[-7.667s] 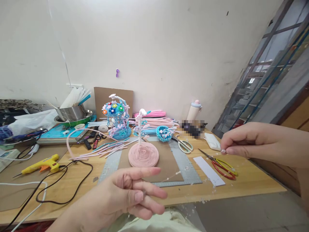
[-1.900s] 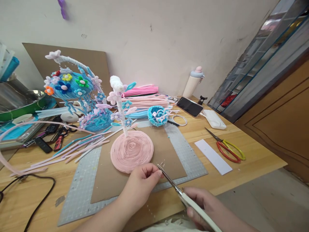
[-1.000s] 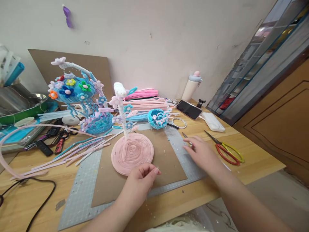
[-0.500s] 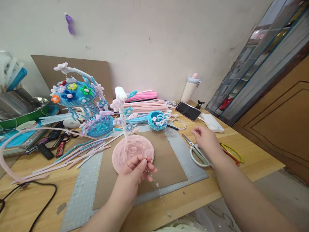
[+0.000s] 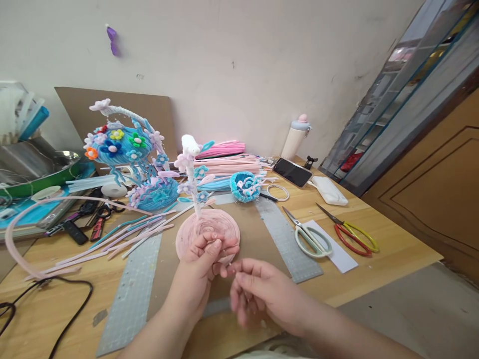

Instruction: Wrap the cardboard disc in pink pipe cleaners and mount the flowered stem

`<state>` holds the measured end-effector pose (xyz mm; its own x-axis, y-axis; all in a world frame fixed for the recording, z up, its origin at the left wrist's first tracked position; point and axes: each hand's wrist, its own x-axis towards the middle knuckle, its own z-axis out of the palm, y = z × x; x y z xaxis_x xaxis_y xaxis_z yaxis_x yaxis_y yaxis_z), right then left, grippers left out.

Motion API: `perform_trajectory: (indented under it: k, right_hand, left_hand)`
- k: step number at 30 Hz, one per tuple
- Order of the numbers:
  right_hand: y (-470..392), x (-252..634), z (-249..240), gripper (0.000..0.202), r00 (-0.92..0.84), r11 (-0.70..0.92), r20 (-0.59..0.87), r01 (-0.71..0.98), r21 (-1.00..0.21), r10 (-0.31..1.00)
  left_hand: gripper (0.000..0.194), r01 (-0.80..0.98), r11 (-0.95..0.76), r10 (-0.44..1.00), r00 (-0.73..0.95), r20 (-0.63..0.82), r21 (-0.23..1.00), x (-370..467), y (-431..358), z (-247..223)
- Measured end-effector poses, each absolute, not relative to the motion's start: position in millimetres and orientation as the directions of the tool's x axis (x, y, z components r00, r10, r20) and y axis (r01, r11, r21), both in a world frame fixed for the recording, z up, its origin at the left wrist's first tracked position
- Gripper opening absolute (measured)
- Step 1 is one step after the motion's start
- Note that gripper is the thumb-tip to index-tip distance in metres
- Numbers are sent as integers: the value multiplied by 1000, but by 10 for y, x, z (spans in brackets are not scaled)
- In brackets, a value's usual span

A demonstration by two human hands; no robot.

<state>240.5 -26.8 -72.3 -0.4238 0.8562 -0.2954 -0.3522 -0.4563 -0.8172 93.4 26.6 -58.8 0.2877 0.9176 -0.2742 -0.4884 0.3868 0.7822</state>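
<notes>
My left hand (image 5: 204, 259) is closed in a pinch, with a thin string of clear beads between thumb and forefinger. Close by it, my right hand (image 5: 264, 294) pinches at the same string; its lower fingers are blurred. Most of the string is hidden or too fine to make out. Just behind both hands lies a round pink base (image 5: 207, 229) of coiled pipe cleaner. From its back edge rises a white wrapped stem (image 5: 192, 184) with blue and lilac flowers and a white fuzzy top. Cardboard (image 5: 258, 229) lies under the base.
Right of the hands lie green-handled scissors (image 5: 312, 239) and red-and-yellow-handled scissors (image 5: 355, 238). A phone (image 5: 292, 171), a bottle (image 5: 296, 137) and a blue pipe-cleaner bowl (image 5: 245, 187) stand further back. At left are a flower-covered blue piece (image 5: 125, 142) and loose pipe cleaners (image 5: 130, 234).
My right hand has come from beside the scissors to my left hand, its fingertips now at the string. The bead string no longer hangs plainly in sight. My left hand has shifted slightly left.
</notes>
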Motion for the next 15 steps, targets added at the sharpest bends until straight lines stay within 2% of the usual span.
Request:
perform_trajectory:
  k: [3, 8, 15]
  right_hand:
    - [-274, 2401, -711, 34, -434, -530, -354, -402, -747, 828]
    - [-262, 2553, -633, 35, -308, -474, -376, -373, -797, 874]
    - [-244, 2677, -580, 36, -192, -388, -343, -308, -869, 920]
  left_hand:
    - [32, -528, 350, 933, 266, -241, 774, 901, 287, -581]
    - [31, -584, 319, 948, 219, -233, 747, 863, 332, -554]
    - [38, -553, 324, 946, 214, -245, 768, 874, 323, -585]
